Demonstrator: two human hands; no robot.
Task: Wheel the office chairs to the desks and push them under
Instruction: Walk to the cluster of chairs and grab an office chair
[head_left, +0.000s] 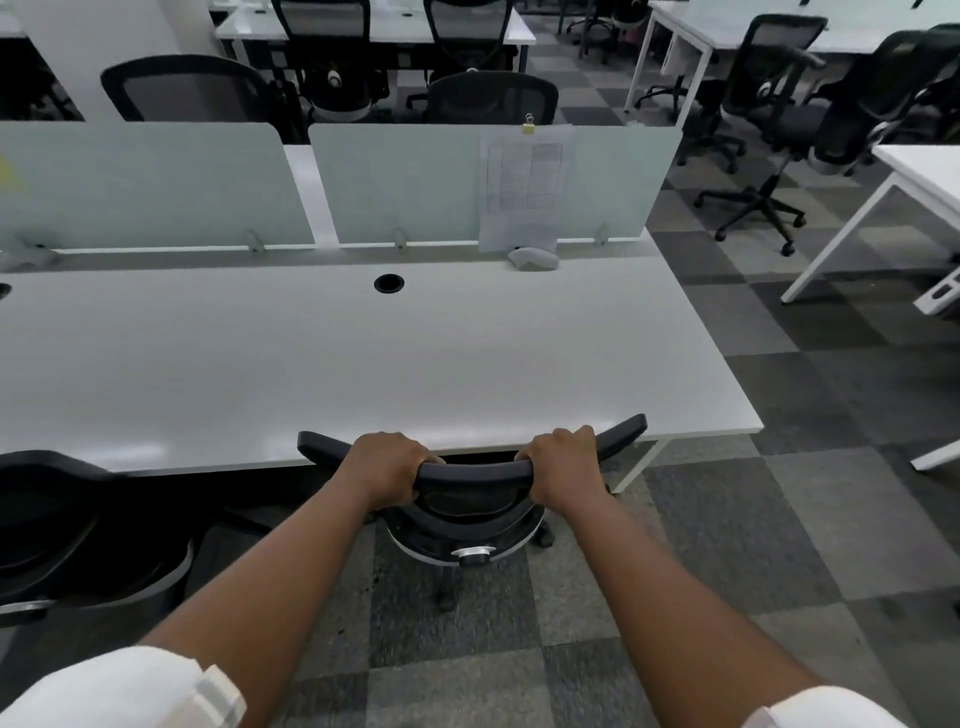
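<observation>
— While both hands sit on that chair (470, 506), what are the fingers doing?

— The left hand (387, 467) and the right hand (561, 467) each curl their fingers (400, 441) over the chair's top rail (475, 470), gripping it, one on either side of its middle.

— And where does the desk lie from those fingers?

— Straight ahead of them. The desk (363, 353) has its near edge just past the knuckles, and the rail's long axis runs left to right, nearly parallel to that edge.

— So the seat is already under?

— Mostly hidden beneath the desk, it seems; the backrest stands at the edge. Neither hand is nearer, so an even forward push looks right. Another chair (62, 525) stands to the left of the fingers.
</observation>
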